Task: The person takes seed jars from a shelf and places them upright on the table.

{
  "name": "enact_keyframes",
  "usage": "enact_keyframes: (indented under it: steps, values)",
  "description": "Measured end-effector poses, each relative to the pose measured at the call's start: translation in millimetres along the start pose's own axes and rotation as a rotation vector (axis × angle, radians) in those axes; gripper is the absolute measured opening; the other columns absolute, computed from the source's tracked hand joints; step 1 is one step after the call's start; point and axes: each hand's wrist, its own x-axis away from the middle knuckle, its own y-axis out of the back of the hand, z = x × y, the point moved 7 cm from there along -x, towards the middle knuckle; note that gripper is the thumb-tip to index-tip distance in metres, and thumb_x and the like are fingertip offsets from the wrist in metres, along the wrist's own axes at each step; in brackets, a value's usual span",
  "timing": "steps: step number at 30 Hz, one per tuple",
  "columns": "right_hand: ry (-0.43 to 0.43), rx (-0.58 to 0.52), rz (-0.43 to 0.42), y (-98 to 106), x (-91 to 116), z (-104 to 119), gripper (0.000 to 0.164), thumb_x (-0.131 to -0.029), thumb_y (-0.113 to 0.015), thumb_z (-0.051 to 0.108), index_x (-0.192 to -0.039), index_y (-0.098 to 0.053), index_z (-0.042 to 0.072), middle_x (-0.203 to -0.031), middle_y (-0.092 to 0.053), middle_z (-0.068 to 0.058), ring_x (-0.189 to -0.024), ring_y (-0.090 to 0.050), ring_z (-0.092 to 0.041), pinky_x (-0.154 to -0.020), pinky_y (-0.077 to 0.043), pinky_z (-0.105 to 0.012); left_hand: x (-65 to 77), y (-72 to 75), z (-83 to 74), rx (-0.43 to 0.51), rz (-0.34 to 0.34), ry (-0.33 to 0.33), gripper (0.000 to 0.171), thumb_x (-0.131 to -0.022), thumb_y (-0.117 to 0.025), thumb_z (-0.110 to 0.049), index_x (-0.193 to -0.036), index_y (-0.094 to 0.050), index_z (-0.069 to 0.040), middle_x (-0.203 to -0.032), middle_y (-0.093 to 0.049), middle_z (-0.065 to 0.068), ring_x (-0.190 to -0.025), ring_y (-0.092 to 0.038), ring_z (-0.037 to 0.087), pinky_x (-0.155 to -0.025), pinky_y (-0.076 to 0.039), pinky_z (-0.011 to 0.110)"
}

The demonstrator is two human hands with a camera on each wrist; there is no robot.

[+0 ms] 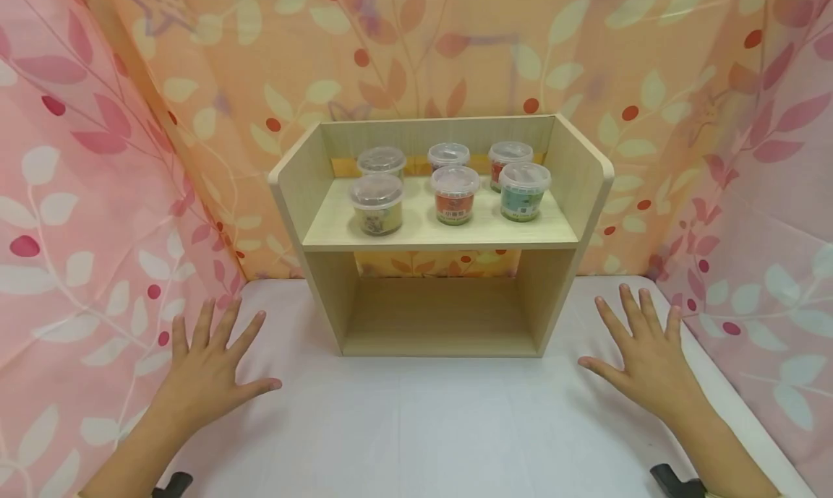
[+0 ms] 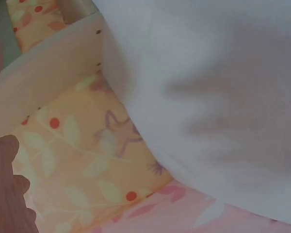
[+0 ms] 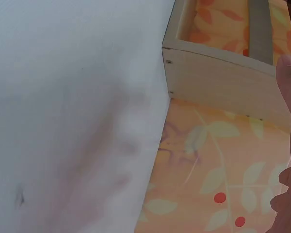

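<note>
My left hand (image 1: 207, 371) is spread wide, fingers straight, over the white table to the left of a pale wooden shelf (image 1: 440, 246). On the shelf's right side my right hand (image 1: 647, 361) spreads its fingers the same way, holding nothing. Several small lidded tubs stand in two rows on the upper board. In the front row are a yellow tub (image 1: 378, 205), a red tub (image 1: 454, 196) and a teal tub (image 1: 524, 192). Behind them stand a clear-lidded tub (image 1: 381, 162) and another red tub (image 1: 510, 162), partly hidden. Both wrist views catch only the fingers at the edge.
The shelf has raised side walls and a lower compartment (image 1: 442, 317). White cloth covers the table (image 1: 416, 426). Orange leaf-patterned fabric (image 1: 416, 50) hangs behind, with a pink curtain (image 1: 84, 158) at the left and another pink curtain (image 1: 768, 194) at the right.
</note>
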Motion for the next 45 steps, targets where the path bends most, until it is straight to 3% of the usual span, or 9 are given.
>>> enact_keyframes:
  steps: [11, 18, 23, 26, 30, 32, 38, 42, 45]
  values:
    - [-0.015, -0.076, -0.027, -8, -10, 7, 0.109, -0.079, -0.077, 0.064, -0.164, -0.025, 0.019, -0.169, -0.013, -0.023, -0.157, 0.001, -0.042, -0.116, 0.012, -0.074, -11.1, 35.3, -13.0, 0.012, -0.056, -0.034, 0.113, -0.074, -0.065, -0.085, -0.163, -0.028, -0.026, -0.173, -0.003, 0.013, -0.157, 0.013, 0.041, -0.115, 0.015, 0.074]
    - [-0.096, -0.299, -0.016, -12, -16, 14, 0.111, -0.082, -0.083, 0.048, -0.166, -0.016, 0.018, -0.170, -0.012, -0.021, -0.157, -0.006, -0.045, -0.119, 0.011, -0.070, -17.8, 61.0, -13.7, 0.016, -0.055, -0.021, 0.116, -0.074, -0.067, -0.083, -0.164, -0.024, -0.025, -0.172, 0.002, 0.015, -0.156, 0.016, 0.040, -0.115, 0.017, 0.074]
    - [-0.120, -0.372, -0.014, -15, -23, 19, 0.110, -0.084, -0.082, 0.046, -0.166, -0.014, 0.019, -0.170, -0.014, -0.020, -0.156, -0.012, -0.044, -0.123, 0.006, -0.065, -24.3, 75.7, -13.2, 0.022, -0.060, -0.007, 0.119, -0.073, -0.070, -0.081, -0.166, -0.015, -0.030, -0.173, 0.009, 0.010, -0.157, 0.015, 0.039, -0.116, 0.013, 0.075]
    - [-0.166, -0.437, 0.001, -23, -25, 18, 0.110, -0.085, -0.082, 0.045, -0.166, -0.012, 0.019, -0.170, -0.016, -0.020, -0.155, -0.014, -0.044, -0.124, -0.002, -0.065, -28.1, 83.2, -12.4, 0.032, -0.060, 0.001, 0.119, -0.073, -0.071, -0.080, -0.165, -0.013, -0.033, -0.173, 0.009, 0.008, -0.157, 0.015, 0.037, -0.116, 0.014, 0.074]
    - [-0.246, -0.548, -0.002, -34, -23, 15, 0.108, -0.087, -0.082, 0.040, -0.166, -0.011, 0.022, -0.168, -0.021, -0.021, -0.152, -0.022, -0.048, -0.116, -0.020, -0.073, -33.0, 95.0, -10.9, 0.060, -0.073, 0.006, 0.119, -0.073, -0.074, -0.077, -0.165, -0.017, -0.029, -0.173, 0.005, 0.010, -0.158, 0.013, 0.036, -0.116, 0.014, 0.073]
    - [-0.281, -0.609, -0.009, -38, -22, 14, 0.107, -0.088, -0.082, 0.036, -0.166, -0.011, 0.022, -0.167, -0.025, -0.021, -0.149, -0.028, -0.050, -0.111, -0.025, -0.076, -35.3, 100.3, -10.7, 0.095, -0.082, 0.007, 0.119, -0.074, -0.076, -0.075, -0.165, -0.019, -0.025, -0.173, 0.004, 0.010, -0.158, 0.011, 0.036, -0.117, 0.013, 0.073]
    - [-0.346, -0.781, 0.006, -52, -23, 18, 0.099, -0.093, -0.078, 0.027, -0.166, -0.012, 0.022, -0.167, -0.026, -0.017, -0.146, -0.036, -0.048, -0.110, -0.032, -0.068, -42.5, 119.4, -14.7, 0.271, -0.118, 0.017, 0.122, -0.074, -0.085, -0.060, -0.166, -0.016, -0.020, -0.173, -0.005, 0.014, -0.157, 0.001, 0.042, -0.119, 0.009, 0.071]
    - [-0.364, -0.882, 0.011, -63, -25, 21, 0.097, -0.094, -0.076, 0.020, -0.166, -0.011, 0.027, -0.167, -0.026, -0.019, -0.146, -0.035, -0.049, -0.109, -0.033, -0.069, -50.7, 137.1, -23.4, 0.426, -0.145, 0.019, 0.122, -0.073, -0.091, -0.047, -0.166, -0.016, -0.021, -0.172, -0.014, 0.013, -0.157, -0.007, 0.042, -0.122, -0.003, 0.070]
    - [-0.374, -0.949, 0.008, -71, -26, 22, 0.097, -0.094, -0.075, 0.015, -0.166, -0.011, 0.028, -0.167, -0.026, -0.020, -0.145, -0.035, -0.050, -0.110, -0.033, -0.069, -58.5, 152.0, -29.4, 0.527, -0.122, 0.071, 0.118, -0.076, -0.090, -0.043, -0.166, -0.016, -0.027, -0.171, -0.019, 0.010, -0.155, -0.015, 0.043, -0.118, -0.015, 0.073]
